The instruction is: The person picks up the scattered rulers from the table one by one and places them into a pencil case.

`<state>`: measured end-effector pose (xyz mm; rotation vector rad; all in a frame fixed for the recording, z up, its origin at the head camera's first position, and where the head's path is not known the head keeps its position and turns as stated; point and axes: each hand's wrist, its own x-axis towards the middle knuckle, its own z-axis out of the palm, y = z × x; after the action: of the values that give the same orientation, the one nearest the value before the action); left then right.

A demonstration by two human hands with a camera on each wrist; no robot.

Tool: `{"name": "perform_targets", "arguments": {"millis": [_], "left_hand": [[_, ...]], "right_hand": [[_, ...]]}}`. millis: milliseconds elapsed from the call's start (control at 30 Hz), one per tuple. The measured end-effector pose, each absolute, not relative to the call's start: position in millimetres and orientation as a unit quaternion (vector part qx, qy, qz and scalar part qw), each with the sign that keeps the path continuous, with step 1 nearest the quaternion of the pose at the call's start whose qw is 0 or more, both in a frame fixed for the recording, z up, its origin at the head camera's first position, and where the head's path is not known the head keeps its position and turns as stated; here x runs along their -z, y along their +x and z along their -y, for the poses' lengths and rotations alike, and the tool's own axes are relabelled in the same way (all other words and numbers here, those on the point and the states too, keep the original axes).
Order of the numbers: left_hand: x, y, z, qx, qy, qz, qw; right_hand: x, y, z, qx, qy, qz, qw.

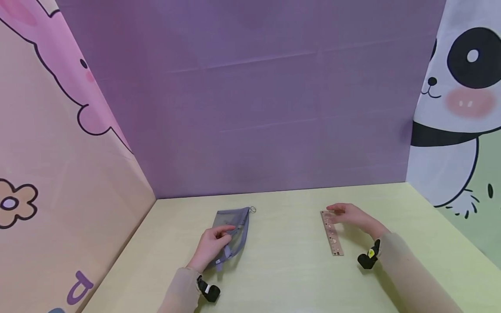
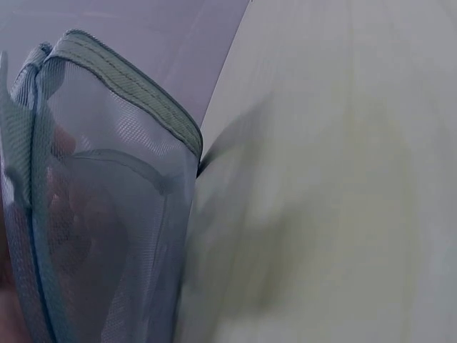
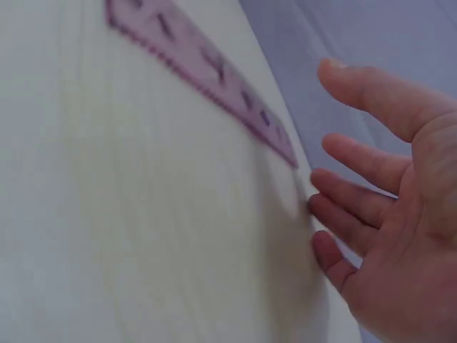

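On the left of the table, my left hand (image 1: 213, 243) pinches a grey-blue mesh zipper pouch (image 1: 232, 216) between thumb and fingers. The pouch has a small metal ring (image 1: 252, 209) at its far corner. In the left wrist view, the mesh pouch (image 2: 121, 186) stands tilted, and the hand shows dimly through it. To the right lies a pink ruler (image 1: 332, 237) with cut-out shapes, flat on the table. My right hand (image 1: 350, 216) hovers at the ruler's far end. The right wrist view shows this hand (image 3: 400, 207) with fingers spread and relaxed, apart from the ruler (image 3: 214, 68).
The pale yellow table (image 1: 282, 269) meets a purple cloth backdrop (image 1: 250, 108) at its far edge. Printed side panels stand left and right, one with a flower (image 1: 17, 203), the other with a panda (image 1: 450, 169). A black camera is strapped to each wrist.
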<state>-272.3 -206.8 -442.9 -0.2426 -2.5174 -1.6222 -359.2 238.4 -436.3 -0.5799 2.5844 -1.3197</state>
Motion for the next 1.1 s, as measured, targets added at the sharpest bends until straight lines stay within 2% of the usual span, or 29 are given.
{"name": "perform_targets", "arguments": {"millis": [633, 1100], "left_hand": [[439, -275, 205, 0.545, -0.087, 0.832, 0.059], [445, -274, 208, 0.544, -0.084, 0.833, 0.056]], "right_hand": [[445, -358, -243, 0.408, -0.206, -0.881, 0.122], [443, -360, -232, 0.34, -0.229, -0.907, 0.1]]}}
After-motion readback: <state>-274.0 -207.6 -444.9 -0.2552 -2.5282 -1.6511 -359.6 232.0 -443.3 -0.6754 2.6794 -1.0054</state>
